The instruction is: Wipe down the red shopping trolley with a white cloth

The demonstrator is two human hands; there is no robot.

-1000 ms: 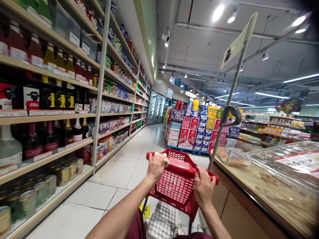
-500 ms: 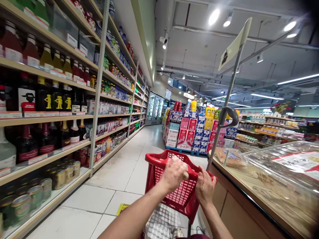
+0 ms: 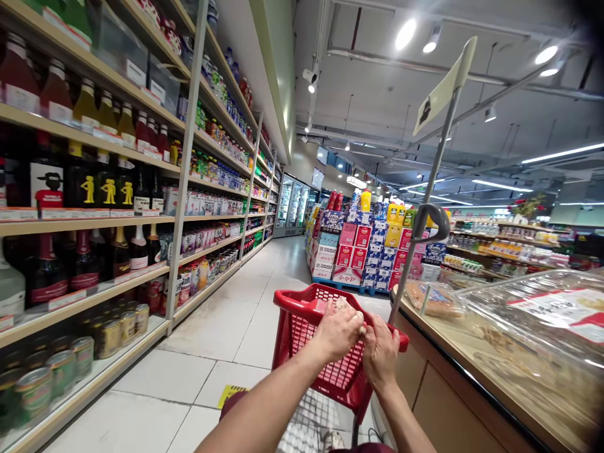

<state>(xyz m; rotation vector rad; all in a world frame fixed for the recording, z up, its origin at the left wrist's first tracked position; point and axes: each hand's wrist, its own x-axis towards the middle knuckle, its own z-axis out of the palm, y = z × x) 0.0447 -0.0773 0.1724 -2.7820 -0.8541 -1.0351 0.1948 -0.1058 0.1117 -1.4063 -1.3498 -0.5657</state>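
Observation:
Before me stands a red plastic shopping cart (image 3: pixel 302 343) with a lattice basket. My left hand (image 3: pixel 340 331) is closed over the middle of its handle, knuckles up. Something pale shows at its fingers, too unclear to name. Close beside it, my right hand (image 3: pixel 381 346) wraps the handle's right part, and the fingers of both hands meet or nearly meet. The cart basket's inside is partly hidden by my hands. A grey metal pole (image 3: pixel 427 182) with a hook and a sign rises just beyond my right hand.
Shelves (image 3: pixel 117 220) of bottles and cans line the left side. A display counter (image 3: pixel 453 390) with clear plastic food packs (image 3: pixel 533 308) borders the right. Stacked drink cartons (image 3: pixel 358 245) stand ahead. A tiled aisle (image 3: pixel 255 296) leads toward glass-door fridges (image 3: pixel 290 201).
My left hand has shifted right along the handle and my right hand slightly left, bringing them together. The shelves and counter have barely moved in view.

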